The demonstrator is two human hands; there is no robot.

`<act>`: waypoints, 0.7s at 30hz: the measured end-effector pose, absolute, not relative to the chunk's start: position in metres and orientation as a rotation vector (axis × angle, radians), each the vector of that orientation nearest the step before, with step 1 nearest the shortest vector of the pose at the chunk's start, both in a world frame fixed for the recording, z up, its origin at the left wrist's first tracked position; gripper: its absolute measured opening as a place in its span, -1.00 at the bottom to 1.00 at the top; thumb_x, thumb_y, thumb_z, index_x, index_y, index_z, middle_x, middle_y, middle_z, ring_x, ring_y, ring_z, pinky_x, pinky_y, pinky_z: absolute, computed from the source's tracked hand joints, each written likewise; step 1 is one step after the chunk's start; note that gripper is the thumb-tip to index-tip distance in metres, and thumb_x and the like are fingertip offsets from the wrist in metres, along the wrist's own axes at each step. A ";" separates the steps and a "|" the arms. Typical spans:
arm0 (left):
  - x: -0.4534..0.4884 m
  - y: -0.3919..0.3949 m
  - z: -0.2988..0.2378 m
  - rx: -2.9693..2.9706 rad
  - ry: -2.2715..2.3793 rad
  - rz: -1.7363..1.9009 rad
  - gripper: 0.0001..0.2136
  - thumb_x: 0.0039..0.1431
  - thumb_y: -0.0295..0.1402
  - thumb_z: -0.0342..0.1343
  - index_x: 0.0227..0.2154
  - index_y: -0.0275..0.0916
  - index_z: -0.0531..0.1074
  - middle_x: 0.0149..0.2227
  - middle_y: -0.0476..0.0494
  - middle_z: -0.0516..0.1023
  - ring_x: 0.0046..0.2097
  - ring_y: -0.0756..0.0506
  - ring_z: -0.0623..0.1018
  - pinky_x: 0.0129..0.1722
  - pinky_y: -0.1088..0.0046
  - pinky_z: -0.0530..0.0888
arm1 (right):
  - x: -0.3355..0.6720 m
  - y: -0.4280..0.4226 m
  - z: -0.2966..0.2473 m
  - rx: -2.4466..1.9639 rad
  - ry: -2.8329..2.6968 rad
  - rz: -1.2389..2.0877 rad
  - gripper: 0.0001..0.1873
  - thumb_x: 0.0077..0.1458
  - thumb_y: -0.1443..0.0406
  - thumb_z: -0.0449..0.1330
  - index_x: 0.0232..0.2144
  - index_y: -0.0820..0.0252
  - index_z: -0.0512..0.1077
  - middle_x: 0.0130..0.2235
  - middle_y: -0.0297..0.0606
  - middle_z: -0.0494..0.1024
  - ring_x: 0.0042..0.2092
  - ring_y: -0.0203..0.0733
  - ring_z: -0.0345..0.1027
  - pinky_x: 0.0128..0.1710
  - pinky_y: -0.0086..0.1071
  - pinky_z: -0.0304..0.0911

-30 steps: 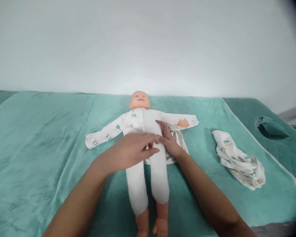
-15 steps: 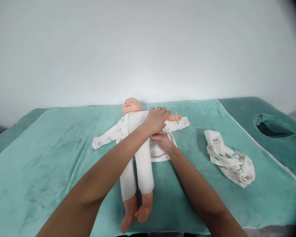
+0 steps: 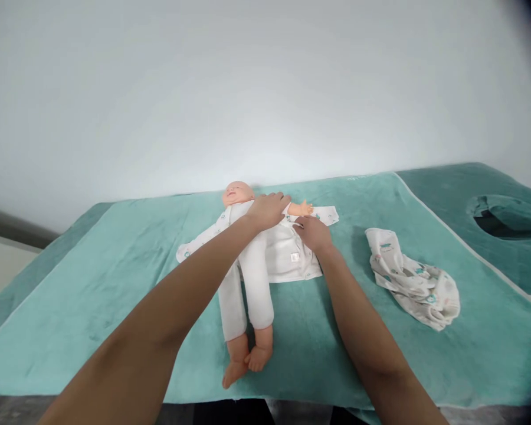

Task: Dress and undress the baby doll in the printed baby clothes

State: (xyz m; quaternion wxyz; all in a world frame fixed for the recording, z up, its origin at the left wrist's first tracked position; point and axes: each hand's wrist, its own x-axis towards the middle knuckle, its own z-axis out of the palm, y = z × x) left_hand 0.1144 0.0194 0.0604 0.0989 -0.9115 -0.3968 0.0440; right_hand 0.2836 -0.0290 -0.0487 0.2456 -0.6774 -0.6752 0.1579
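Note:
A baby doll (image 3: 256, 283) lies on its back, its body and legs covered in white cloth and its feet bare. One sleeve of a white printed baby shirt (image 3: 287, 265) covers the doll's arm at the left. The rest of the shirt spreads beneath and to the right of the doll. My left hand (image 3: 268, 211) is closed over the doll's other upper arm, whose bare forearm (image 3: 297, 209) sticks out past my fingers. Just below that forearm, my right hand (image 3: 315, 232) pinches the shirt near its empty right sleeve (image 3: 330, 215). My right fingertips are partly hidden.
Crumpled white printed baby clothing (image 3: 411, 280) lies to the right on the green sheet (image 3: 115, 289). Farther right, the green-covered bed (image 3: 451, 183) has an oval hole (image 3: 508, 218). A pale wall (image 3: 256, 88) stands behind the bed.
My right hand has moved right and up from beside my left hand to the sleeve side, uncovering the shirt's inside. My left hand and the doll's bare arm have shifted slightly left.

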 end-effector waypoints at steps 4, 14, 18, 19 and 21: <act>0.103 0.015 0.067 -2.633 -1.064 0.170 -0.72 0.30 -0.38 0.06 0.05 -0.26 0.35 0.00 -0.33 0.47 -0.02 -0.29 0.50 -0.18 0.22 0.33 | 0.292 -0.021 -0.047 -1.578 -1.350 0.723 -0.64 0.30 0.10 0.04 -0.15 0.19 0.52 -0.17 -0.14 0.62 -0.12 -0.07 0.44 -0.10 -0.28 0.27; 0.103 0.018 0.045 -2.539 -0.977 0.286 -0.72 0.23 -0.58 0.00 -0.06 -0.27 0.47 -0.07 -0.37 0.52 -0.01 -0.34 0.47 -0.07 0.08 0.30 | 0.284 -0.044 0.000 -1.059 -0.725 1.178 -0.60 0.09 -0.05 0.26 -0.46 0.13 0.36 -0.48 -0.37 0.44 -0.40 -0.21 0.34 -0.35 -0.32 0.31; 0.119 0.017 0.026 -2.695 -1.163 0.024 -0.76 0.25 -0.41 0.10 -0.04 -0.34 0.42 -0.07 -0.38 0.51 0.01 -0.34 0.49 0.00 0.05 0.34 | 0.269 -0.044 0.008 -0.896 -0.747 1.229 -0.60 -0.02 -0.03 0.35 -0.42 0.13 0.39 -0.50 -0.40 0.42 -0.38 -0.22 0.38 -0.35 -0.34 0.34; 0.121 0.018 0.024 -2.761 -1.232 -0.081 -0.68 0.19 -0.34 0.18 -0.03 -0.34 0.39 -0.03 -0.38 0.49 0.03 -0.34 0.49 0.02 0.06 0.36 | 0.268 -0.042 0.006 -0.873 -0.750 1.236 -0.60 -0.05 -0.02 0.37 -0.40 0.13 0.40 -0.49 -0.41 0.43 -0.38 -0.23 0.37 -0.35 -0.35 0.34; 0.121 0.021 0.021 -2.909 -1.354 -0.338 -0.47 0.03 -0.23 0.33 0.03 -0.30 0.34 0.07 -0.38 0.44 0.08 -0.34 0.47 0.05 0.07 0.38 | 0.267 -0.037 0.002 -0.817 -0.754 1.263 -0.61 -0.09 0.01 0.40 -0.36 0.12 0.43 -0.45 -0.42 0.46 -0.38 -0.24 0.37 -0.33 -0.35 0.35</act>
